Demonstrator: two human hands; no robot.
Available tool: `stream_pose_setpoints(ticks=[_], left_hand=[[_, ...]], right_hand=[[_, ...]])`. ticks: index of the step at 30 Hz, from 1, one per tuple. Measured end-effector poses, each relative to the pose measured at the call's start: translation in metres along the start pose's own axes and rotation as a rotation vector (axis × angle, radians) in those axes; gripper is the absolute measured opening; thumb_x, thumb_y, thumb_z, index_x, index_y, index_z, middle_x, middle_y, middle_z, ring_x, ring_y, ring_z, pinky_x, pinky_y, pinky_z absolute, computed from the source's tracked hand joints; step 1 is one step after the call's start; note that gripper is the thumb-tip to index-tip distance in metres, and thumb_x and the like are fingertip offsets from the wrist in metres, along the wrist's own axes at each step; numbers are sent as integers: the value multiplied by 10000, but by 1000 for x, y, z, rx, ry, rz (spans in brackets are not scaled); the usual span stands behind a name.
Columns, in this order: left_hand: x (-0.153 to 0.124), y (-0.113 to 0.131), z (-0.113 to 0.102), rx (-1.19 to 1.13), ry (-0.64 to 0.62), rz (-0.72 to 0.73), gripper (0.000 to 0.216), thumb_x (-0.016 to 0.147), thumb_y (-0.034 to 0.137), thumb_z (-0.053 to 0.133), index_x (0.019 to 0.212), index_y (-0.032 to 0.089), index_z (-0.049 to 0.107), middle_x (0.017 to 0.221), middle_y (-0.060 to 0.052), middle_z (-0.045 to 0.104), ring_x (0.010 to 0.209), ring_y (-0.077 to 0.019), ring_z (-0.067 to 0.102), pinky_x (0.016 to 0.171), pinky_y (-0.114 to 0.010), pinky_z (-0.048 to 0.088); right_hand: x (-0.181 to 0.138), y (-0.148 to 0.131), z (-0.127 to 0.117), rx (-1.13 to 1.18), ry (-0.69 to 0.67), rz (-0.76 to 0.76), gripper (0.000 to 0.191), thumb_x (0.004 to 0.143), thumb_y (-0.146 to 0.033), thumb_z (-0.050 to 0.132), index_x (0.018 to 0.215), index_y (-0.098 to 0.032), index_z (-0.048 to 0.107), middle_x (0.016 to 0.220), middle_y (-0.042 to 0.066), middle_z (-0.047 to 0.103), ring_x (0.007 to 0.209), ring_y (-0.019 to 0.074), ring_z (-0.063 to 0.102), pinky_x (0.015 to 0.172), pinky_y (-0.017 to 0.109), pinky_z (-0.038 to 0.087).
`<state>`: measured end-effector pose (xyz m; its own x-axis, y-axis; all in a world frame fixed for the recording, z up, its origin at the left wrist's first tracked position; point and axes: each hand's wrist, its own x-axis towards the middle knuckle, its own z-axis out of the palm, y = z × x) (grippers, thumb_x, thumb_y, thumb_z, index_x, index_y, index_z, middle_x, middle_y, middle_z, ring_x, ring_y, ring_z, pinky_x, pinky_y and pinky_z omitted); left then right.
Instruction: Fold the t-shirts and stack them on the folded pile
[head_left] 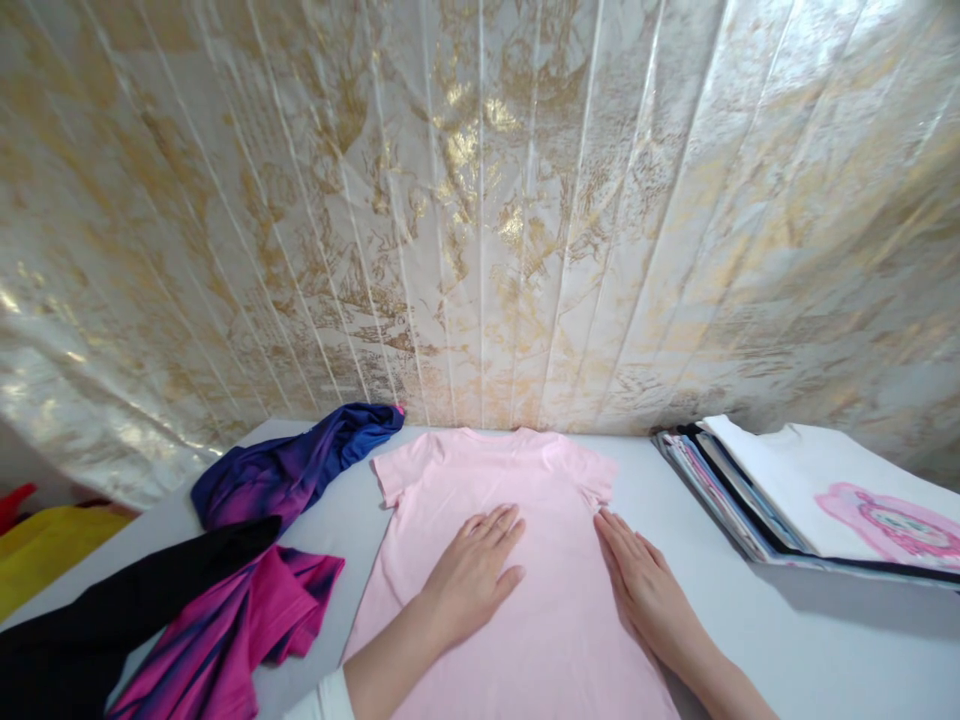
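- Crumpled clothes (292, 465) left on the tabletop (840, 650), stack (780, 480) right.
- Shirt (495, 480) lies under the flattened left hand (472, 572); the right hand (651, 588), fingers straight, rests along its edge.

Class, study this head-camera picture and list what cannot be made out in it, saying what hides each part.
All in the head view:
Bottom hem of the pink shirt: cut off by the lower edge.
Fabric directly beneath the left hand: covered by it.
Far end of the black garment: cut off by the left edge.
Fronts of garments lower in the folded stack: covered by the white shirt.
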<state>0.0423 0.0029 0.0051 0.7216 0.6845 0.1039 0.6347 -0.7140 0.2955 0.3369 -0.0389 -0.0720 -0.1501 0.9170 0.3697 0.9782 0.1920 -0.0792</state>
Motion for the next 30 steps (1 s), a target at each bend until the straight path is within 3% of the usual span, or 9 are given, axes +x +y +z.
stream_pose_setpoints(ticks=[8,11,14,18,24,27,30], left_hand=[[-15,-29,-3,18,119,-166,457,956,312,428,1407,238,430,1516,-34,377,1402,-160,318,1130,-355,280],[-26,-50,-22,58,221,-384,416,933,224,390,1333,192,500,1436,-75,487,1335,-172,420,1084,-334,336],[-44,-78,-52,114,293,-676,359,929,183,310,1124,149,610,1210,-150,631,1167,-246,564,968,-373,413],[-65,-104,-78,97,225,-938,282,903,296,431,767,182,650,816,-124,707,853,-293,674,704,-337,459],[-54,-109,-65,-101,214,-957,257,839,394,563,689,211,662,771,-58,720,812,-265,677,613,-275,396],[-44,-111,-56,-218,262,-916,215,825,331,564,674,207,654,753,-30,714,787,-234,668,615,-260,394],[-39,-117,-47,-340,325,-888,207,831,314,544,689,192,632,717,-21,701,728,-208,663,600,-249,414]], right_hand=[[2,-5,-5,114,87,104,446,912,-339,346,1258,-176,576,1377,136,548,1283,293,495,1025,488,433],[11,-6,-17,280,75,189,412,874,-411,407,1116,-189,655,1314,135,590,1209,299,545,1006,469,438],[29,-3,-25,378,58,272,353,833,-432,443,919,-224,715,1109,121,677,1026,297,620,924,462,465],[57,1,-22,458,38,352,336,783,-461,477,722,-227,710,859,107,705,855,291,641,813,434,485],[81,-11,-21,715,-68,461,290,773,-444,496,803,-215,672,701,49,697,650,216,656,573,308,498],[79,-16,-27,818,-128,554,312,790,-449,487,902,-203,644,544,-5,602,439,168,563,385,251,396],[76,-18,-33,899,-170,626,340,788,-454,492,972,-196,616,498,-47,530,338,124,458,322,221,310]])
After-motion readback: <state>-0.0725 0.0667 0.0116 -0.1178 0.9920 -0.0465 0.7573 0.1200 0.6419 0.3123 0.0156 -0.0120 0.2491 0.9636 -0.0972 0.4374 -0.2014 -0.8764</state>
